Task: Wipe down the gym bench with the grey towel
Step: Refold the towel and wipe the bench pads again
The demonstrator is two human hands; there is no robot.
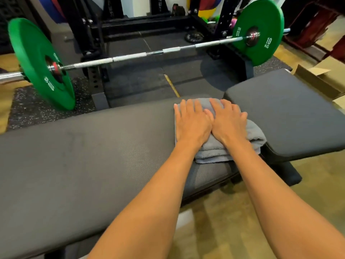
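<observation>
Both forearms reach out; left hand (192,122) and right hand (228,122), fingers spread, press flat the soft, light, folded grey towel (255,135) on the gym bench (74,156)

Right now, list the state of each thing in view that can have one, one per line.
grey towel: folded, lying at the right end of the long pad, pressed flat under both hands.
left hand: open, palm down on the towel.
right hand: open, palm down on the towel, touching the left.
gym bench: flat, long pad and seat pad level.
barbell: loaded, a green plate on each end.
cardboard box: flaps open.
</observation>
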